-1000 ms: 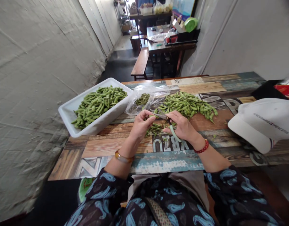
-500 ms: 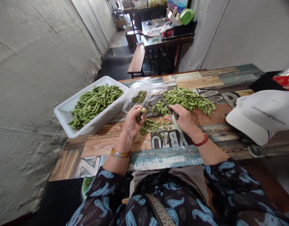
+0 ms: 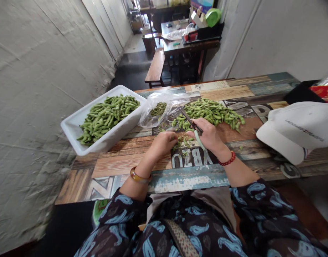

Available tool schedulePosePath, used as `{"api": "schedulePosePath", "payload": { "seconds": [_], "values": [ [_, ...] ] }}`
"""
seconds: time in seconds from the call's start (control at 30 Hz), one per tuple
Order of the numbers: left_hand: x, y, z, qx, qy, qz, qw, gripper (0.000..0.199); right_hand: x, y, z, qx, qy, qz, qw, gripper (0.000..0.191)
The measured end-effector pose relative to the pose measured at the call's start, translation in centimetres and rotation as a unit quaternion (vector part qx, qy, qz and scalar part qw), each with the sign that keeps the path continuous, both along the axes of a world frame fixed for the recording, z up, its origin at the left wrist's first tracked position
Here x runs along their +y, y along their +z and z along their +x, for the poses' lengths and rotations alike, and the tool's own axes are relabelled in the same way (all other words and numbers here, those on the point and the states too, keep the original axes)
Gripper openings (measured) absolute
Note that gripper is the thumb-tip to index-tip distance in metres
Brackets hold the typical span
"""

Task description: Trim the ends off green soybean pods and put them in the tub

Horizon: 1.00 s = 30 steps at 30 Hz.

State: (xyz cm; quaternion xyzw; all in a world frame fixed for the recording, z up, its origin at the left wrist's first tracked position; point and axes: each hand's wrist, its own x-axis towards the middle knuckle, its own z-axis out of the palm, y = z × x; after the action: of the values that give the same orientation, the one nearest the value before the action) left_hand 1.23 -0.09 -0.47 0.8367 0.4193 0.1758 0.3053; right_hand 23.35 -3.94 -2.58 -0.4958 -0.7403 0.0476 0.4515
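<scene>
My right hand [image 3: 208, 132] grips a pair of scissors [image 3: 188, 118] with pale green handles, its dark blades pointing up and left over the table. Palm down, my left hand [image 3: 164, 143] reaches to the small scatter of pods and trimmings [image 3: 184, 141] on the tabletop. Its fingers are curled together, and whatever they hold is hidden beneath them. Beyond the scissors lies a loose heap of edamame pods [image 3: 210, 112]. A clear plastic bag [image 3: 148, 116] with cut trimmings [image 3: 158, 109] lies behind my left hand.
A white tub [image 3: 121, 130] of edamame pods [image 3: 107, 117] stands at the left of the wood-patterned table [image 3: 132, 162]. A white cap [image 3: 297, 130] lies on the right. Farther back are a bench [image 3: 155, 66] and another table [image 3: 177, 48] with goods on it.
My left hand, which held up a pod near the scissors' tips, has turned palm down and lowered to the trimmings on the table. My right hand and the scissors have hardly moved.
</scene>
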Motion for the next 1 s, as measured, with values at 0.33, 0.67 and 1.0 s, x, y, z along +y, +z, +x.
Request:
{"api": "schedulePosePath", "payload": {
  "seconds": [0.33, 0.67, 1.0],
  "values": [
    [0.1, -0.2, -0.1, 0.104, -0.014, 0.054, 0.993, 0.015, -0.1, -0.2, 0.0, -0.007, -0.006, -0.010, 1.000, 0.043],
    [0.5, -0.5, 0.1, -0.074, 0.040, -0.001, 0.996, 0.011, -0.2, 0.0, 0.0, 0.002, -0.006, -0.010, 1.000, 0.043],
    [-0.3, 1.8, -0.1, -0.392, 0.027, -0.336, 0.856, 0.030, -0.6, 0.8, -0.4, 0.032, 0.072, -0.016, 0.997, 0.051]
  ]
}}
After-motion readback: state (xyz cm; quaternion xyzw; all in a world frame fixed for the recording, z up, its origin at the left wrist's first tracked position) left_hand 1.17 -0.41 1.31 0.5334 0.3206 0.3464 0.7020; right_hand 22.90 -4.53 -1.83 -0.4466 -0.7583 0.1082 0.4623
